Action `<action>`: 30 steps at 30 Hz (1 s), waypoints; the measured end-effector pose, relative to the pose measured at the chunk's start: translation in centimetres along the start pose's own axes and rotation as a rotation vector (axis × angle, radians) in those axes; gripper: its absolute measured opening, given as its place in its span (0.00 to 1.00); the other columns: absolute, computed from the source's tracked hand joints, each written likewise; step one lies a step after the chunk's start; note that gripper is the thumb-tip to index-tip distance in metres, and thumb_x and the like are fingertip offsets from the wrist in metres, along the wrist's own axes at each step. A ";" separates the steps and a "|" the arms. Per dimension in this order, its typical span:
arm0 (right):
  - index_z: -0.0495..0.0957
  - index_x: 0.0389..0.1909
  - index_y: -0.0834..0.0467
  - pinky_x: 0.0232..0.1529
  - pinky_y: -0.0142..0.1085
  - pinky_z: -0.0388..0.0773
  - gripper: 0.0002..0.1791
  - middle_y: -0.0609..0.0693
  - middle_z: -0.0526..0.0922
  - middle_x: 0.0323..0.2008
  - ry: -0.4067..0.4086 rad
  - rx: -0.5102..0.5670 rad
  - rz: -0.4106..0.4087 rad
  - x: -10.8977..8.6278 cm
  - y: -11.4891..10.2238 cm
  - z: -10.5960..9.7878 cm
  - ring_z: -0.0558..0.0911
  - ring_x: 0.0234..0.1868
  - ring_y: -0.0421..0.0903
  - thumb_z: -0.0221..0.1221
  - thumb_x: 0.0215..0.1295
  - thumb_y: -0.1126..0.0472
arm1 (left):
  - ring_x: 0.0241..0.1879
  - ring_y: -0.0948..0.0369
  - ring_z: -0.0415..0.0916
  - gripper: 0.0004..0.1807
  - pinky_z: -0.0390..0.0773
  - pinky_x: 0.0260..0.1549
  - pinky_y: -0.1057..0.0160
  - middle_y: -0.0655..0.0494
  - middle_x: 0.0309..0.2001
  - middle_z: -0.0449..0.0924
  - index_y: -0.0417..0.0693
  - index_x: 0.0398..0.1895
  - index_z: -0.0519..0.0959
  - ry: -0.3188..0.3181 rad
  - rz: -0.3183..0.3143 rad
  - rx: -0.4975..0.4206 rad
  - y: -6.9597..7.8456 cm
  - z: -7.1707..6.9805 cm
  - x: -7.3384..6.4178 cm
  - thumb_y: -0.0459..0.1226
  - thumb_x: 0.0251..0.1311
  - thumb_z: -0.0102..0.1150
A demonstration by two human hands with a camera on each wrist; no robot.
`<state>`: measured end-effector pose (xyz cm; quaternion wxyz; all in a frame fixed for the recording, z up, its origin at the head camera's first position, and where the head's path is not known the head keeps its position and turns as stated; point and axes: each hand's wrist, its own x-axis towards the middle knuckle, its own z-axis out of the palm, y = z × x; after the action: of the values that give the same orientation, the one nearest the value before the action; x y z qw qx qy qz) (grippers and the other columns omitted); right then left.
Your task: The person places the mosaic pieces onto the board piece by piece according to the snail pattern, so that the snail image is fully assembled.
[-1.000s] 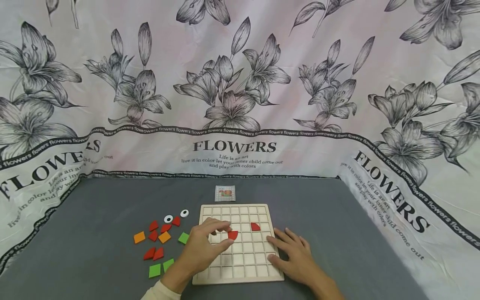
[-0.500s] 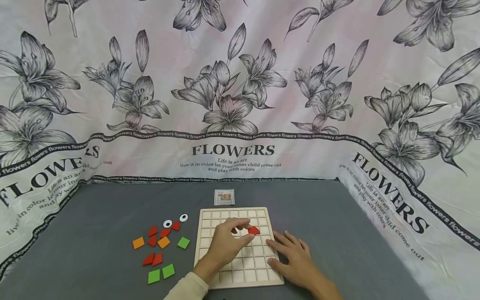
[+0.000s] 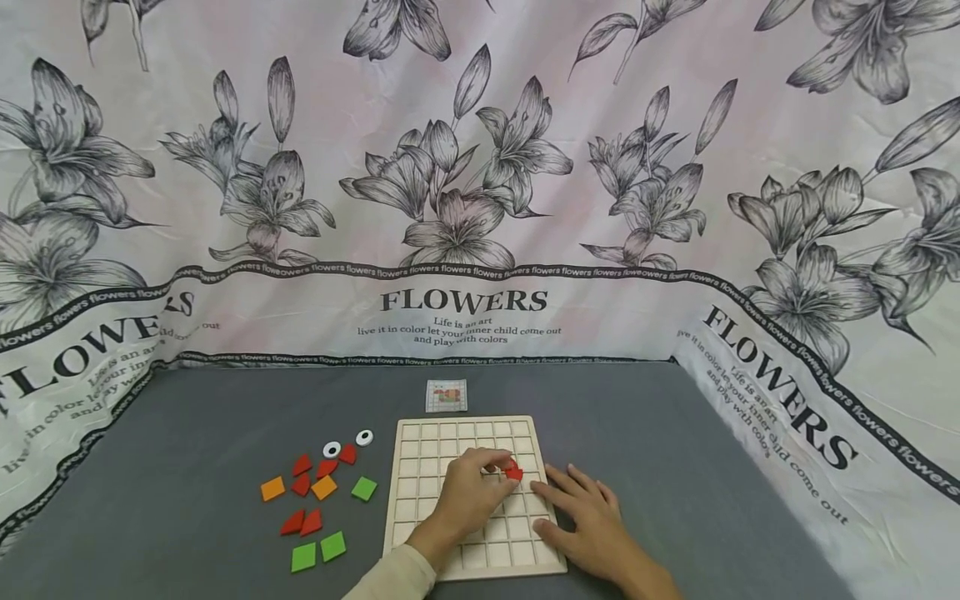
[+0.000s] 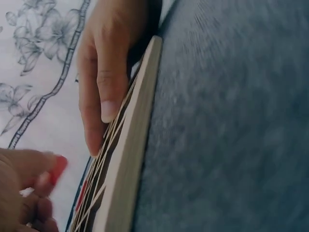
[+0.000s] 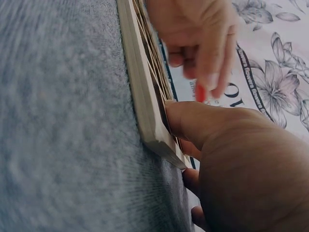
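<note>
Between thumb and fingertips my left hand [image 3: 467, 493] pinches a red quarter-round tile [image 3: 514, 474], low over the wooden grid board [image 3: 420, 450]. A second red tile on the board is mostly covered by the fingertips and the held one. In the left wrist view the pinched tile [image 4: 58, 167] shows above the board's surface. My right hand [image 3: 588, 517] rests at the board's right edge with fingers spread. The right wrist view has its thumb [image 5: 186, 116] on the rim and other fingertips beyond the corner.
Left of the board lie several red tiles [image 3: 302, 485], orange squares [image 3: 273, 488], green squares [image 3: 303, 557] and two white eye discs [image 3: 364, 437]. A small picture card [image 3: 446, 396] lies behind the board. A flower-printed cloth [image 3: 465, 317] stands around the grey table [image 3: 675, 467].
My left hand has carried its red tile rightward across the board to beside the other red tile, then slightly lower. My right hand has stayed at the board's edge.
</note>
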<state>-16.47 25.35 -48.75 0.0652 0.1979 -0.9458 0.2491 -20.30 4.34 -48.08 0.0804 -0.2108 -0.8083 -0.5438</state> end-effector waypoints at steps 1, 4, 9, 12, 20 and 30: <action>0.79 0.58 0.49 0.57 0.66 0.51 0.26 0.52 0.71 0.65 -0.003 -0.002 0.002 0.0 0.0 0.0 0.62 0.66 0.63 0.58 0.64 0.40 | 0.41 0.59 0.73 0.17 0.74 0.43 0.59 0.57 0.38 0.83 0.38 0.47 0.83 -0.001 -0.006 0.007 -0.2 0.1 -0.1 0.30 0.52 0.70; 0.79 0.58 0.49 0.57 0.66 0.51 0.26 0.52 0.70 0.65 -0.007 -0.004 0.005 -0.1 -0.1 0.0 0.62 0.66 0.63 0.58 0.64 0.40 | 0.41 0.60 0.72 0.17 0.73 0.45 0.59 0.58 0.38 0.82 0.40 0.47 0.83 -0.006 0.001 0.033 -0.7 0.5 -0.3 0.30 0.52 0.69; 0.79 0.59 0.49 0.57 0.66 0.50 0.26 0.52 0.70 0.65 -0.006 0.002 0.005 -0.1 -0.3 -0.2 0.62 0.66 0.63 0.58 0.64 0.41 | 0.42 0.62 0.73 0.18 0.72 0.47 0.57 0.58 0.40 0.83 0.41 0.48 0.82 -0.009 0.033 0.107 -0.8 0.8 -0.3 0.29 0.52 0.68; 0.79 0.59 0.49 0.57 0.66 0.50 0.26 0.52 0.70 0.65 0.004 0.003 -0.001 -0.1 -0.3 -0.2 0.62 0.66 0.63 0.58 0.64 0.41 | 0.42 0.61 0.72 0.17 0.71 0.47 0.58 0.57 0.41 0.83 0.41 0.47 0.82 -0.008 0.035 0.141 -0.7 0.8 -0.2 0.29 0.51 0.68; 0.79 0.59 0.48 0.57 0.66 0.50 0.27 0.51 0.70 0.65 0.001 0.004 0.000 -0.1 -0.4 0.1 0.61 0.67 0.62 0.58 0.64 0.40 | 0.41 0.60 0.73 0.17 0.72 0.47 0.58 0.57 0.40 0.83 0.42 0.45 0.82 0.016 0.044 0.209 -0.8 0.8 -0.2 0.28 0.49 0.69; 0.79 0.59 0.49 0.57 0.66 0.49 0.26 0.52 0.70 0.65 0.003 0.006 0.003 0.0 -0.2 0.1 0.61 0.67 0.63 0.59 0.64 0.41 | 0.40 0.61 0.73 0.16 0.73 0.45 0.57 0.57 0.39 0.82 0.41 0.44 0.82 0.038 0.054 0.199 -0.9 0.9 0.0 0.27 0.49 0.68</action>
<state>-16.38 25.11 -48.70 0.0657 0.1965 -0.9452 0.2523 -20.59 4.81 -49.23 0.1308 -0.2130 -0.8507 -0.4623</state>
